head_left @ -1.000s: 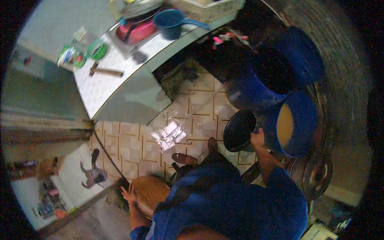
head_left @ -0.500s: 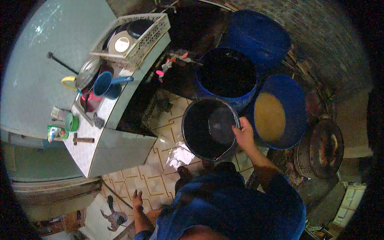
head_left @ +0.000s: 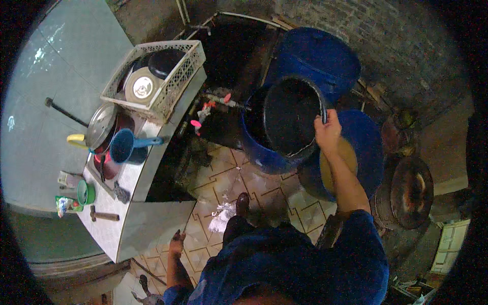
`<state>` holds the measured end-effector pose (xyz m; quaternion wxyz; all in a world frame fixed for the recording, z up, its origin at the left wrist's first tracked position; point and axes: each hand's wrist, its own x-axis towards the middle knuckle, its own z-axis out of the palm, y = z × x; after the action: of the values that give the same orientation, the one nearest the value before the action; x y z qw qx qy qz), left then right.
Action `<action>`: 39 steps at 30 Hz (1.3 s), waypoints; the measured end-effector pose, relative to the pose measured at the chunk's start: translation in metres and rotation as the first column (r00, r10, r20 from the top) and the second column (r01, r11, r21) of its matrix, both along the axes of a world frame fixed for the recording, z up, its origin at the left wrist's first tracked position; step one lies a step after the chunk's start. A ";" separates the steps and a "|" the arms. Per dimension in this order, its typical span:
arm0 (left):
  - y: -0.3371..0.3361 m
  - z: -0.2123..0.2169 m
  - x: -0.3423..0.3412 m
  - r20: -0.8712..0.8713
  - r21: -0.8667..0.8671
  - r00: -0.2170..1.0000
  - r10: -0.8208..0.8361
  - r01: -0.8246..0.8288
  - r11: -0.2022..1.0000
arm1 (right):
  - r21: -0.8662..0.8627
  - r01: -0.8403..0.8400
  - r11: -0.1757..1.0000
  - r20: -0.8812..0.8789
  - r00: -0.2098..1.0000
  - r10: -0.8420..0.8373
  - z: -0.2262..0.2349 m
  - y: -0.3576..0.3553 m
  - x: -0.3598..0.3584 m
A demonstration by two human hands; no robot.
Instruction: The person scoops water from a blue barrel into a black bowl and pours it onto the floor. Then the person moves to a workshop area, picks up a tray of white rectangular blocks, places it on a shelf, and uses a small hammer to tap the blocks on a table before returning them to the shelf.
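A black bucket [head_left: 291, 118] is tilted over the mouth of a blue drum [head_left: 268, 160], covering much of that opening. My right hand [head_left: 329, 131] is closed on the bucket's rim at its right side, with the arm stretched out ahead. No water shows clearly inside the bucket's dark interior. Low at my left side hangs my left hand [head_left: 176, 243], holding nothing, its fingers loosely apart near the tiled counter's corner. Just right of the bucket stands another blue drum [head_left: 367, 147] with a yellowish round surface [head_left: 339, 165] inside it.
Behind stands a large blue barrel [head_left: 320, 58]. Pink- and orange-handled taps [head_left: 209, 107] stick out beside the drum. On the left counter [head_left: 108, 235] are a crate [head_left: 157, 76] of dishes, a blue dipper [head_left: 127, 146], and a hammer [head_left: 104, 215]. A rusty round lid [head_left: 410, 193] lies right.
My right hand has carried the bucket forward from above the floor tiles to over the blue drum's mouth. I have stepped closer, and my left hand stays low.
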<state>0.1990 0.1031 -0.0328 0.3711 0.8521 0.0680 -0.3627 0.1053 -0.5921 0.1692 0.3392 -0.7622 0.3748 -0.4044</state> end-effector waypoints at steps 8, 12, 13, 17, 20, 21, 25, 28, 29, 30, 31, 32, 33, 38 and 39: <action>0.004 -0.102 0.071 0.000 0.164 0.877 -0.480 0.473 0.866 | -0.319 -0.034 0.947 -0.460 0.879 -0.123 -0.061 -0.035 0.095; -0.018 -0.084 0.095 -0.238 0.208 0.843 -0.483 0.530 0.822 | -0.251 -0.035 0.967 -0.573 0.811 -0.119 -0.105 -0.046 0.114; -0.025 -0.078 0.099 -0.209 0.235 0.820 -0.533 0.571 0.787 | -0.238 -0.017 0.971 -0.596 0.792 -0.132 -0.114 -0.047 0.118; -0.037 -0.062 0.119 -0.191 0.204 0.809 -0.556 0.586 0.784 | -0.113 0.037 0.993 -0.674 0.731 -0.104 -0.143 -0.038 0.124; -0.047 -0.060 0.135 -0.199 0.200 0.788 -0.583 0.615 0.763 | -0.053 0.047 0.998 -0.639 0.766 -0.070 -0.152 -0.026 0.131; -0.052 -0.061 0.140 -0.211 0.189 0.845 -0.492 0.529 0.828 | -0.084 0.074 0.994 -0.590 0.800 -0.109 -0.152 -0.025 0.133; -0.072 -0.073 0.155 -0.069 0.146 0.836 -0.544 0.548 0.824 | 0.024 0.234 0.972 -0.385 0.899 -0.206 -0.142 -0.040 0.126; -0.077 -0.081 0.162 -0.141 0.129 0.897 -0.420 0.437 0.890 | 0.208 0.225 0.952 -0.113 0.972 -0.206 -0.128 -0.055 0.104; -0.075 -0.082 0.164 -0.204 0.113 0.927 -0.314 0.341 0.933 | 0.257 0.205 0.944 0.000 0.977 -0.213 -0.123 -0.057 0.093; -0.073 -0.084 0.167 -0.082 0.160 0.831 -0.550 0.555 0.816 | 0.362 0.250 0.898 0.050 0.957 -0.286 -0.117 -0.056 0.080; -0.068 -0.086 0.168 0.030 0.203 0.656 -0.754 0.735 0.647 | 0.464 0.288 0.838 0.093 0.925 -0.369 -0.108 -0.054 0.065; -0.065 -0.089 0.171 0.046 0.276 0.440 -0.897 0.857 0.435 | 0.578 0.317 0.752 0.106 0.885 -0.454 -0.099 -0.051 0.047; -0.060 -0.090 0.172 0.084 0.241 0.328 -0.941 0.909 0.339 | 0.657 0.206 0.725 0.269 0.835 -0.481 -0.089 -0.049 0.030; -0.072 -0.113 0.175 0.333 -0.383 0.493 -0.804 0.850 0.362 | 0.722 -0.136 0.678 0.610 0.588 -0.531 -0.032 -0.014 -0.079; -0.080 -0.117 0.176 0.362 0.065 0.103 -0.926 0.989 0.136 | 0.713 -0.137 0.688 0.623 0.575 -0.530 -0.021 0.003 -0.106</action>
<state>0.3746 0.0226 -0.1495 0.1312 0.6937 -0.5987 -0.3783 -0.0011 -0.5889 0.1487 0.6760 -0.2600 0.3957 -0.5647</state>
